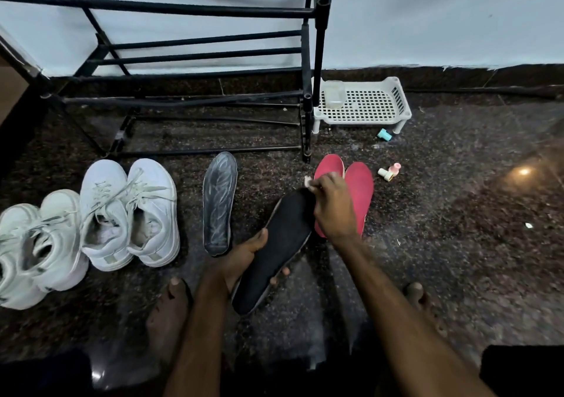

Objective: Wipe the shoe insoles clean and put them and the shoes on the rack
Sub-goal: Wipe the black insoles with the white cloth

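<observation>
Black insole (276,253), felt-like with a pale worn rim, is held tilted above the floor (457,189) in front of the person. The left hand (244,259) grips its heel half, thumb on top and fingertips showing under the far edge. The right hand (332,207) pinches a small white wipe (308,180) at the toe end.

Just behind the right hand, two red insoles (361,192) lie side by side, touching. A grey insole (220,203) with pale streaks lies flat to the left, apart from the others. Further left stand a pair of white shoes (131,213) and a second pair (39,244), laces loose.

The floor is dark speckled polished stone, with a lamp glare at right and open ground there. A black tubular rack (183,6) stands against the pale wall (427,30), above a dark skirting strip. Beside its right post stands a white perforated plastic tray (372,105) on short legs, holding a clear tub (335,94). A small pink bottle (392,171) and a teal cap (384,135) lie nearby.
</observation>
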`<act>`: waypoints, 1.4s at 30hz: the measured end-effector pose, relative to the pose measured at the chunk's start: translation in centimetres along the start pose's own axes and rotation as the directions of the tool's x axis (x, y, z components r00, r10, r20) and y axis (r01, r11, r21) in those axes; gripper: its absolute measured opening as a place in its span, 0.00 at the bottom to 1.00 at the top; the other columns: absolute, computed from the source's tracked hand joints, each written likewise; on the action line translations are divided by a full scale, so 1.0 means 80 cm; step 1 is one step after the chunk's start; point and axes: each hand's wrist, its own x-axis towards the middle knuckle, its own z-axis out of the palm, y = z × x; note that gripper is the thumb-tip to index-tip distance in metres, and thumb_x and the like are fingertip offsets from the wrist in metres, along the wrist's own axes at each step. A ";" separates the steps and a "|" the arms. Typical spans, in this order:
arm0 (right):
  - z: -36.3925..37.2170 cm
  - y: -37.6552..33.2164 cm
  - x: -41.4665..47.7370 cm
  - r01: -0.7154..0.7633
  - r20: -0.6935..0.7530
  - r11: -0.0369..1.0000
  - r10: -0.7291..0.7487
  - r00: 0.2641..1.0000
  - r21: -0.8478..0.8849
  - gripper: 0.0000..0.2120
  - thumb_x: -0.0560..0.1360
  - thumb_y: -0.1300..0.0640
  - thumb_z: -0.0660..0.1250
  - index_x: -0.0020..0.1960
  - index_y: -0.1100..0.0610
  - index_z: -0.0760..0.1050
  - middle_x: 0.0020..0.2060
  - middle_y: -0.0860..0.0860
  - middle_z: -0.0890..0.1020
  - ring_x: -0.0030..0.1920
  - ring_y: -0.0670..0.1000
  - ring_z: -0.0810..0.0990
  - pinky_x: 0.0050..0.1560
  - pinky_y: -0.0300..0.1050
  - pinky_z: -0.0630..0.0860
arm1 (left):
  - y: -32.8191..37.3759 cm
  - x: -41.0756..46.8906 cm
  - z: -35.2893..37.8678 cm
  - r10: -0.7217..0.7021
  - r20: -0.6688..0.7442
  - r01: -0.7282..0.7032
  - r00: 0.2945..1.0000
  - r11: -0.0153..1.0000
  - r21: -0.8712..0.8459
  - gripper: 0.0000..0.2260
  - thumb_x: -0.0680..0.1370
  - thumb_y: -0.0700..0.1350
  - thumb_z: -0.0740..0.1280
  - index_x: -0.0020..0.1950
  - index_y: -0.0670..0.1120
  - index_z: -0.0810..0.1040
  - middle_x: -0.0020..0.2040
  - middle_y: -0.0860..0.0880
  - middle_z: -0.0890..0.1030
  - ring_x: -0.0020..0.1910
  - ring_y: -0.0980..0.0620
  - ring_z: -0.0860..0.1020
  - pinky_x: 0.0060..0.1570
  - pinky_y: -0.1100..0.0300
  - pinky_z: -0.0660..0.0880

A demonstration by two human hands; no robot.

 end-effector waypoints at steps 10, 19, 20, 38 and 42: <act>0.032 0.002 0.024 0.061 0.294 0.980 -0.003 0.956 -0.190 0.09 0.68 0.72 0.63 0.45 0.63 0.76 0.45 0.58 0.76 0.47 0.61 0.76 0.46 0.52 0.74 | -0.002 0.003 -0.024 0.034 0.082 -0.037 0.996 0.999 0.027 0.27 0.81 0.58 0.57 0.76 0.44 0.63 0.66 0.33 0.74 0.42 0.41 0.81 0.32 0.54 0.77; 0.041 -0.028 -0.008 0.098 0.214 0.989 -0.073 0.974 -0.109 0.08 0.71 0.71 0.64 0.47 0.62 0.77 0.46 0.57 0.76 0.48 0.59 0.75 0.47 0.52 0.74 | 0.003 0.004 -0.015 0.053 0.108 -0.049 0.993 0.998 -0.043 0.26 0.82 0.57 0.54 0.76 0.44 0.64 0.65 0.33 0.75 0.37 0.43 0.78 0.29 0.57 0.74; 0.037 -0.025 0.002 0.037 0.174 0.994 -0.019 0.984 -0.103 0.08 0.71 0.71 0.64 0.46 0.61 0.77 0.46 0.57 0.76 0.48 0.58 0.75 0.47 0.51 0.74 | 0.006 0.002 -0.010 0.052 0.126 -0.048 0.991 0.998 -0.029 0.25 0.83 0.56 0.54 0.76 0.44 0.64 0.65 0.34 0.76 0.38 0.43 0.78 0.29 0.57 0.74; -0.025 -0.029 0.029 -0.371 0.108 0.776 0.370 0.923 0.510 0.05 0.78 0.63 0.63 0.46 0.54 0.74 0.42 0.49 0.80 0.42 0.45 0.76 0.46 0.41 0.71 | 0.019 -0.021 0.030 0.072 0.113 -0.032 0.991 0.947 -0.321 0.23 0.81 0.56 0.53 0.69 0.47 0.76 0.63 0.39 0.79 0.58 0.37 0.80 0.55 0.40 0.78; -0.029 -0.074 0.018 -0.244 0.100 0.805 0.227 0.969 0.540 0.03 0.78 0.62 0.65 0.47 0.55 0.76 0.42 0.48 0.82 0.45 0.47 0.79 0.49 0.41 0.75 | 0.044 -0.015 0.056 0.155 0.073 -0.127 0.985 0.947 -0.296 0.30 0.78 0.62 0.54 0.58 0.41 0.83 0.58 0.39 0.82 0.56 0.44 0.82 0.54 0.52 0.80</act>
